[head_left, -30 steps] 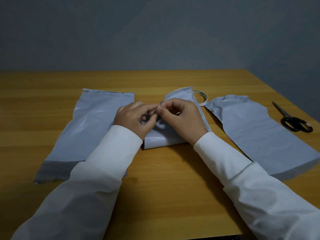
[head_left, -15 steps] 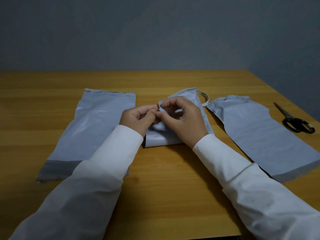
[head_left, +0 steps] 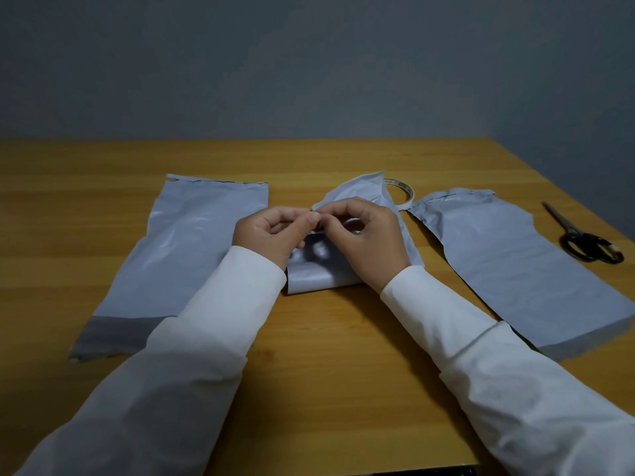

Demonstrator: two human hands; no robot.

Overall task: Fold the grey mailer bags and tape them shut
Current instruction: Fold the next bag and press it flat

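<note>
Three grey mailer bags lie on the wooden table (head_left: 319,379). The middle bag (head_left: 319,276) is folded over on itself, its far end lifted. My left hand (head_left: 271,235) and my right hand (head_left: 367,238) meet above it, thumbs and forefingers pinching the bag's folded edge together at one spot. Whether a piece of tape sits between the fingertips is too small to tell. A flat bag (head_left: 192,249) lies to the left, another flat bag (head_left: 515,266) to the right. A tape roll (head_left: 403,192) peeks out behind the middle bag.
Black-handled scissors (head_left: 584,242) lie near the table's right edge. A grey wall stands behind the table. The table's near edge runs along the bottom of the view under my white sleeves.
Both hands have shifted slightly away from me and closed in on the same pinch point. The middle bag's far end has risen a little.
</note>
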